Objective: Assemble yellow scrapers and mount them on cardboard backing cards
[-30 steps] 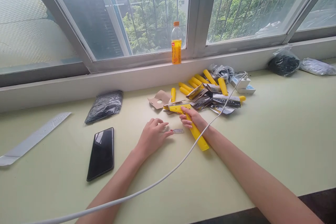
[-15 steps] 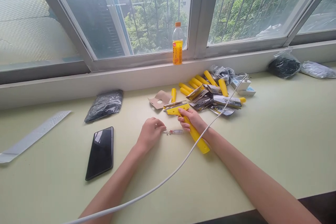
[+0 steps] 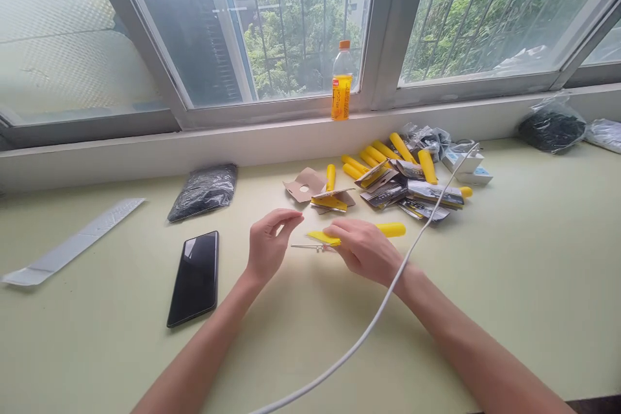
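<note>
Above the pale green table (image 3: 509, 259), your right hand (image 3: 363, 249) grips a yellow tool (image 3: 391, 229) lying level, its handle pointing right. Your left hand (image 3: 266, 249) hovers just beside it, thumb and fingers narrowly parted, empty. Beneath them lies a small tester screwdriver (image 3: 308, 247); a black phone (image 3: 195, 277) rests to the left.
</note>
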### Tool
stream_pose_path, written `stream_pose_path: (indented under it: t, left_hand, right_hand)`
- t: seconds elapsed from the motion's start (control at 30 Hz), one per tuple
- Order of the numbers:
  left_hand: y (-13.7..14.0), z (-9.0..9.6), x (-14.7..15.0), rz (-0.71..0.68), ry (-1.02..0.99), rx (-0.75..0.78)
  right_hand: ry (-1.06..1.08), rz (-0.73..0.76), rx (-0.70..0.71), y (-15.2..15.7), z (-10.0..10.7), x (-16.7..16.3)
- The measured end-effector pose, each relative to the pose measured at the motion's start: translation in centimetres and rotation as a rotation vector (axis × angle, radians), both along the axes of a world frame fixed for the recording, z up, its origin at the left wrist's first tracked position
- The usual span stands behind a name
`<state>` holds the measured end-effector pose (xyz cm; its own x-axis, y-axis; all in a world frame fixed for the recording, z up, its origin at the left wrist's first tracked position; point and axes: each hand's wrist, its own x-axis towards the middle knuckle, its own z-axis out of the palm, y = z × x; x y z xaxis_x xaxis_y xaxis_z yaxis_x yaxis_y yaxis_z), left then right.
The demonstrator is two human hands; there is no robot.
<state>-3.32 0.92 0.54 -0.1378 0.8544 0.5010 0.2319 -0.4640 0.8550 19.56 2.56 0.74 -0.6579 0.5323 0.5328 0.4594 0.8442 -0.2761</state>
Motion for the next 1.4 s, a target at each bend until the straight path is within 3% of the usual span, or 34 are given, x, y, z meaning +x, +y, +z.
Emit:
stream_pose_path:
  t: [0.17, 0.47, 0.87, 1.23, 1.4]
  left_hand:
    - [-1.1, 0.7, 1.0, -0.104, 0.168, 0.118]
    - [-1.5, 0.8, 1.3, -0.269, 0.183, 0.031]
    - [-0.8, 0.8, 0.3, -0.276, 0.474, 0.264]
    - [-1.1, 0.9, 0.2, -0.331, 0.437, 0.074]
    - [-1.6, 1.6, 0.0, -0.359, 0.421, 0.016]
  right_hand:
    - [-0.002, -0.001, 0.174, 0.8, -0.8, -0.2]
    - [-0.009, 0.078, 0.242, 1.5, -1.5, -0.4]
    - [0.026, 0.13, 0.096, 1.1, -2.1, -1.0]
    - [0.09, 0.13, 0.11, 0.9, -2.5, -1.5]
    - [0.116, 0.126, 0.036, 0.9, -2.3, -1.4]
